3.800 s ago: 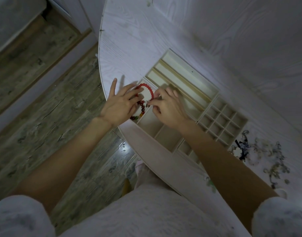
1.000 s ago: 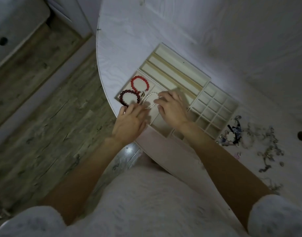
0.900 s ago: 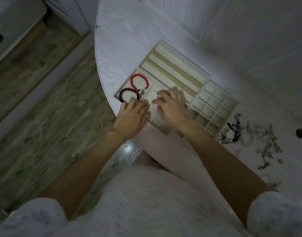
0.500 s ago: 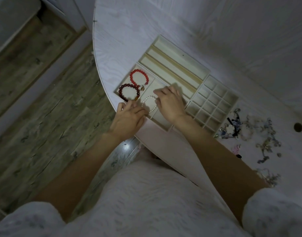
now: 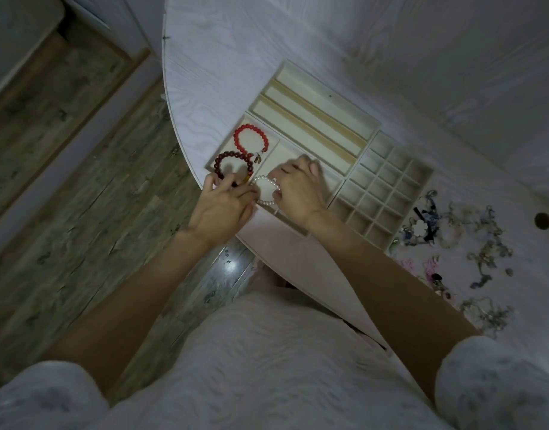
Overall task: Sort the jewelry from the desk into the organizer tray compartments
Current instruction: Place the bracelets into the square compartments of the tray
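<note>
Pearl bracelet [image 5: 266, 190] is held between the two hands at the near edge of the organizer tray [image 5: 372, 125], lying flat as a ring over the square compartment just right of the one with the beaded bracelets. It is pinched on its left side by the fingers [image 5: 239, 193] of the left hand [image 5: 223, 209] and on its right side by the curled fingers [image 5: 298, 169] of the right hand [image 5: 298, 193], so the ring is spanned from both sides and neither hand is clearly nearer. Whether it already rests on the compartment floor cannot be told.

Just left, touching or nearly touching the left fingertips, a dark red bracelet [image 5: 232, 166] is seen, with a bright red bracelet [image 5: 251, 141] beyond it in the same compartment. The coming move is judged to be a short lowering and release straight down, care being needed not to drag the dark red bracelet. Farther out to the right, past the grid of small cells [image 5: 388, 184], the unsorted jewelry [image 5: 453, 240] is scattered on the white surface [image 5: 223, 72], well apart from both hands and closer to the right one.
</note>
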Motion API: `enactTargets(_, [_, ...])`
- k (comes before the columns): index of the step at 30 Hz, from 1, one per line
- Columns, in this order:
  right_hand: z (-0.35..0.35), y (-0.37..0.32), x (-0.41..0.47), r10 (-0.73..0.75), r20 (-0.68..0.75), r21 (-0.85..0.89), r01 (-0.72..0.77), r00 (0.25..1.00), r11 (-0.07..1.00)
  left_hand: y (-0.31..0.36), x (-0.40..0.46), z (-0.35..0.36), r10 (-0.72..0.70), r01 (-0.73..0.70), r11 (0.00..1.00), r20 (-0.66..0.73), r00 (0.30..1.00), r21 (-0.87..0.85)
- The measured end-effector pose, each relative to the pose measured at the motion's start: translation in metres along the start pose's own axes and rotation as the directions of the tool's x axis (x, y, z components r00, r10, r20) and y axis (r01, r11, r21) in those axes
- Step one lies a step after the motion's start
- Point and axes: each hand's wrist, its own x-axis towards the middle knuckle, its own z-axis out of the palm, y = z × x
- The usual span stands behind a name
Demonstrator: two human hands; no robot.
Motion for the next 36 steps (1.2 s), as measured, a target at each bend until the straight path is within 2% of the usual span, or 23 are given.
enactTargets(6, [-0.001, 0.0, -0.001, 0.005, -0.021, -0.005, -0.005, 1.0, 1.0, 0.002, -0.001, 0.002, 0.009, -0.012, 0.998, -0.055, 0.998, -0.055])
enactTargets(8, [-0.003, 0.002, -0.002, -0.006, -0.041, 0.052, 0.008, 0.999, 0.999, 0.005, -0.002, 0.0, -0.008, 0.001, 0.997, -0.099, 0.995, -0.071])
enactTargets(12, [-0.028, 0.028, -0.033, -0.022, -0.166, 0.233, 0.061, 0.986, 0.971, 0.025, -0.001, -0.02, -0.227, 0.193, 0.965, -0.195, 0.954, -0.178])
enactTargets(14, [-0.047, 0.055, -0.076, 0.018, -0.282, 0.275, 0.063, 0.959, 0.959, 0.048, 0.004, -0.034, -0.347, 0.255, 0.884, -0.184, 0.919, -0.392])
enactTargets(16, [-0.056, 0.083, -0.128, 0.1, -0.368, 0.27, 0.003, 0.925, 0.963, 0.078, 0.014, -0.043, -0.416, 0.271, 0.7, -0.07, 0.907, -0.661])
enactTargets(18, [-0.051, 0.107, -0.177, 0.263, -0.357, 0.282, -0.165, 0.896, 0.945, 0.11, 0.028, -0.045, -0.367, 0.231, 0.573, 0.006, 0.93, -0.786])
enactTargets(19, [-0.046, 0.119, -0.201, 0.387, -0.309, 0.308, -0.294, 0.869, 0.905, 0.128, 0.037, -0.043, -0.297, 0.19, 0.578, 0.013, 0.955, -0.793])
enactTargets(22, [-0.02, 0.154, -0.265, 0.673, -0.141, 0.383, -0.587, 0.726, 0.713, 0.185, 0.063, -0.032, -0.034, -0.004, 0.725, -0.042, 0.999, -0.688])
enactTargets(26, [0.024, 0.204, -0.32, 0.829, -0.012, 0.399, -0.758, 0.559, 0.517, 0.259, 0.1, -0.007, 0.232, -0.157, 0.816, 0.067, 0.97, -0.556])
enactTargets(29, [0.052, 0.233, -0.332, 0.832, 0.043, 0.39, -0.776, 0.553, 0.495, 0.294, 0.13, 0.021, 0.304, -0.281, 0.913, 0.034, 0.952, -0.295])
enactTargets(31, [0.062, 0.245, -0.336, 0.815, 0.033, 0.417, -0.749, 0.578, 0.515, 0.312, 0.147, 0.036, 0.287, -0.277, 0.948, 0.043, 0.957, -0.155])
enactTargets(34, [0.068, 0.258, -0.333, 0.79, 0.016, 0.475, -0.7, 0.613, 0.534, 0.334, 0.163, 0.048, 0.223, -0.228, 0.973, 0.13, 0.966, 0.024])
enactTargets(36, [0.069, 0.265, -0.327, 0.765, -0.021, 0.508, -0.652, 0.643, 0.563, 0.342, 0.169, 0.053, 0.191, -0.2, 0.977, 0.115, 0.975, 0.071])
